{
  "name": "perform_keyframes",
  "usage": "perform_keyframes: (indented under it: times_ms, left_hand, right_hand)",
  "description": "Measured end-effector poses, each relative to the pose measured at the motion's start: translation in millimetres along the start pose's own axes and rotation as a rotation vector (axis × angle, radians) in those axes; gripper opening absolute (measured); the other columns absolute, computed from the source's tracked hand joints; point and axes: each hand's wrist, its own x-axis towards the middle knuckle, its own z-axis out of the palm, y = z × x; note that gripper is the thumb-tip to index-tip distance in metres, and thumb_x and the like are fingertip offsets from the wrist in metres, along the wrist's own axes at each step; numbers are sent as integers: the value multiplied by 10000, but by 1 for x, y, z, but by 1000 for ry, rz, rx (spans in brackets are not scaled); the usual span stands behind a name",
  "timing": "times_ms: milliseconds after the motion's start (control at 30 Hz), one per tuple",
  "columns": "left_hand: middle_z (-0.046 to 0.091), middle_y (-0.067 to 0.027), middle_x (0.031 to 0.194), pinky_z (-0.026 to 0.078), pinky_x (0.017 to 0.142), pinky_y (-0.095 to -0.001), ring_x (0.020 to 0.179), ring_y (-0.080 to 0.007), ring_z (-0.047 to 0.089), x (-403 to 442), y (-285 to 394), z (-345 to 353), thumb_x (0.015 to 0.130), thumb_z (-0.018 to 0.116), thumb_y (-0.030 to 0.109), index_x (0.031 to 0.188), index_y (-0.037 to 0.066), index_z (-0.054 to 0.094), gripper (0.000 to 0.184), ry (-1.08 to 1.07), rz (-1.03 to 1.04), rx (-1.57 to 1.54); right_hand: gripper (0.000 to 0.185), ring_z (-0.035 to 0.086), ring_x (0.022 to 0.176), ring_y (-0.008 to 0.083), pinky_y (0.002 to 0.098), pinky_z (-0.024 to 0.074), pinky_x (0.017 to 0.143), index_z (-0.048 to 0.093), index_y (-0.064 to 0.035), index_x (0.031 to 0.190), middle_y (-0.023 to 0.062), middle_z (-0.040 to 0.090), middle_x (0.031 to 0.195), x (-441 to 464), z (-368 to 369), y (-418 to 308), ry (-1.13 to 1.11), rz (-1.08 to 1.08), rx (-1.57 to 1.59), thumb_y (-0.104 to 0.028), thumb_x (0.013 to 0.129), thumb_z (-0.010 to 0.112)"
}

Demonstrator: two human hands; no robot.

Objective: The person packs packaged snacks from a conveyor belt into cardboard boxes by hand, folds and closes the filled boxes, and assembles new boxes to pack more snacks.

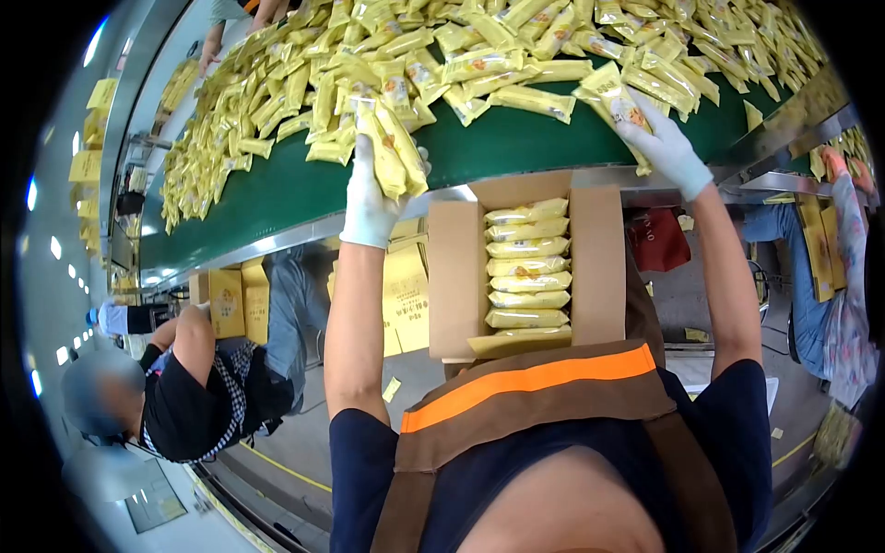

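Observation:
My left hand [371, 195], in a white glove, is closed around a couple of yellow snack packets [391, 152] above the near edge of the green conveyor belt [286, 198]. On the right, my gloved right hand [659, 143] grips another yellow snack packet [613, 101] at the front of the heap; whether it holds more than one I cannot tell. Between my forearms an open cardboard box [456, 276] sits against my apron [535, 396]. Inside it, several yellow packets [528, 267] lie in a single column, one behind another.
A large heap of yellow packets [516, 64] covers the belt's far side. At left a co-worker [198, 392] sits by an open yellow carton [226, 304]. Flat yellow cartons [403, 309] stand beside my box. A red bag [657, 240] is at right, near another person's sleeve [848, 249].

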Motion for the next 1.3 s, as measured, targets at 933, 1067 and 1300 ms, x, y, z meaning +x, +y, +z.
perform_keyframes:
  times_ms: [933,1067,1300]
  left_hand:
    - [503,-135,1398,375,1057,-481,1258,-341,491,-75,-117,59,940,540,378,1440,112,426,577,-570,816,2084]
    - [489,-129,1419,330,1083,-519,1289,-335,455,-90,-111,55,887,616,331,1391,90,469,578,-461,825,2051]
    - [395,-90,1530,163,1106,-720,1438,-422,241,-112,-115,49,878,609,305,1505,248,365,676,-407,657,2204]
  right_hand:
    - [175,620,963,259,424,456,950,691,-116,980,66,658,896,-132,83,-90,-544,-431,-757,-145,857,569]
    - [187,618,969,266,418,477,876,682,-134,1007,70,662,916,-87,30,-104,-401,-402,-659,-122,855,574]
    - [69,606,863,224,386,501,695,587,-210,759,17,588,818,-88,51,-49,-570,-1051,-994,-145,778,601]
